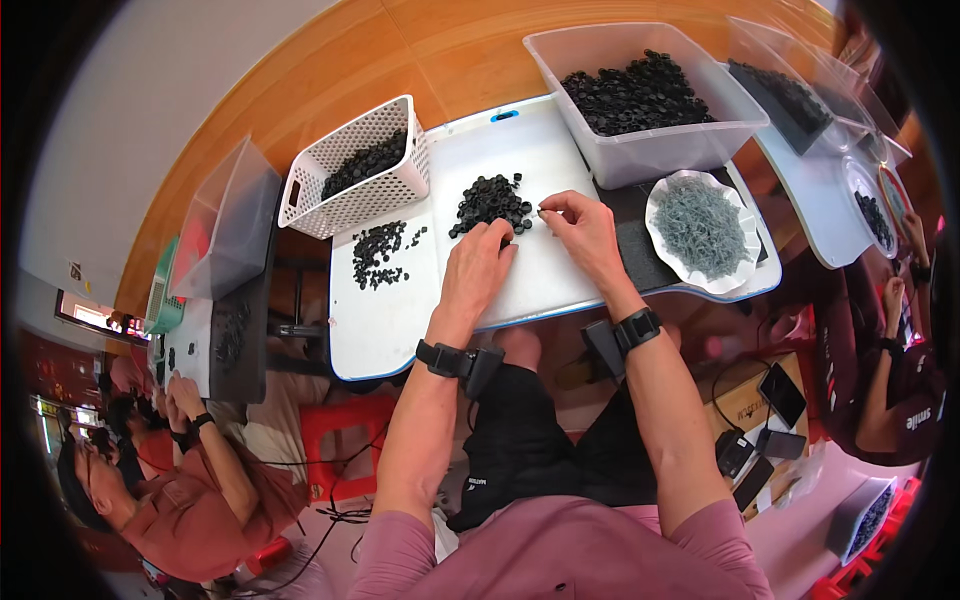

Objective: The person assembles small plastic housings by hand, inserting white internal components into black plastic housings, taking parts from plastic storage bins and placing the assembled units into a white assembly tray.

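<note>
My left hand point(475, 268) is closed at the near edge of a heap of small black round parts point(490, 203), with a small black part point(507, 240) at its fingertips. To the right of the heap, my right hand point(588, 238) pinches thumb and forefinger together. Something tiny and dark shows at that pinch, too small to name. Both hands are just over the white tabletop point(400, 325). Smaller black pieces point(378, 255) lie scattered in a looser group left of the heap.
Behind the loose group stands a white perforated basket point(305, 205) of black parts. A large translucent bin point(660, 150) of black parts is at the back right. Nearer sits a scalloped white plate point(655, 240) of thin grey-green pieces. People work at tables on both sides.
</note>
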The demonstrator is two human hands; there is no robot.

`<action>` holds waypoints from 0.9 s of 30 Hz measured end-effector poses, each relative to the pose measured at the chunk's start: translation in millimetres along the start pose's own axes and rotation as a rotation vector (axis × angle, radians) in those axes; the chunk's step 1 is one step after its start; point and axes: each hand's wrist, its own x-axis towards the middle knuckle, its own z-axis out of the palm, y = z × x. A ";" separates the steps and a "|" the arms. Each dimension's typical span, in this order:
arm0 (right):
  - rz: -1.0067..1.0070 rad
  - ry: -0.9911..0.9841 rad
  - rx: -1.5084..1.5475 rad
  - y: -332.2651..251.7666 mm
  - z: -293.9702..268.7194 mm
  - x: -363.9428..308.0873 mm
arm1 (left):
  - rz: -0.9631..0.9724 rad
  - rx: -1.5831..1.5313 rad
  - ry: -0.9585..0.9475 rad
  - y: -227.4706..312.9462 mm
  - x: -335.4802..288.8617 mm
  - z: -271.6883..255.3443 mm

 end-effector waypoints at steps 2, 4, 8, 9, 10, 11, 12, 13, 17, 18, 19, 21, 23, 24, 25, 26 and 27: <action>-0.009 0.006 -0.007 -0.4 -1.2 -1.0 | -0.009 -0.011 0.025 6.1 -0.7 -0.3; -0.031 -0.001 -0.016 1.5 -4.4 -1.8 | -0.190 -0.129 0.027 15.7 0.6 -1.5; -0.038 -0.009 -0.003 -6.9 -2.4 -1.5 | 0.012 -0.078 0.164 -5.0 -1.2 -0.3; -0.040 -0.009 -0.002 -5.7 -2.8 -1.6 | 0.034 -0.056 0.179 -5.9 -2.0 -0.6; -0.041 -0.009 -0.002 -4.5 -3.2 -1.9 | 0.056 -0.034 0.195 -6.8 -3.0 -0.9; -0.040 -0.006 -0.002 -5.6 -3.2 -1.7 | 0.058 -0.034 0.193 -9.1 -3.6 -2.0; -0.045 -0.009 -0.004 -6.8 -3.2 -1.8 | 0.061 -0.018 0.218 -11.4 -4.7 -2.9; -0.049 -0.013 -0.006 -7.9 -3.5 -1.9 | 0.063 -0.003 0.244 -12.8 -5.9 -2.6; -0.046 -0.020 -0.019 -8.9 -6.8 -3.8 | -0.209 -0.336 0.173 -3.0 -11.1 6.1; -0.059 -0.010 0.032 -7.4 -5.1 -4.5 | -0.248 -0.627 0.175 -1.3 -12.1 14.5; -0.072 0.000 0.082 -5.7 -3.8 -5.4 | -0.284 -0.919 0.175 -0.4 -12.5 21.4; -0.115 -0.008 0.076 -12.0 -3.8 -9.9 | -0.277 -0.948 0.150 0.2 -12.8 29.5; -0.155 -0.012 0.065 -11.4 -2.8 -12.0 | -0.262 -0.926 0.156 1.5 -13.0 35.5; -0.207 -0.033 0.063 -8.1 -2.2 -12.2 | -0.265 -0.932 0.154 2.0 -12.0 37.1; -0.260 -0.056 0.063 -4.7 -1.9 -12.0 | -0.261 -0.954 0.156 1.8 -11.3 38.1; -0.255 -0.062 0.061 -5.6 -1.4 -11.7 | -0.262 -0.973 0.160 0.9 -12.1 37.8; -0.267 -0.081 0.031 -6.4 -1.8 -11.2 | -0.270 -0.976 0.161 0.6 -12.3 39.0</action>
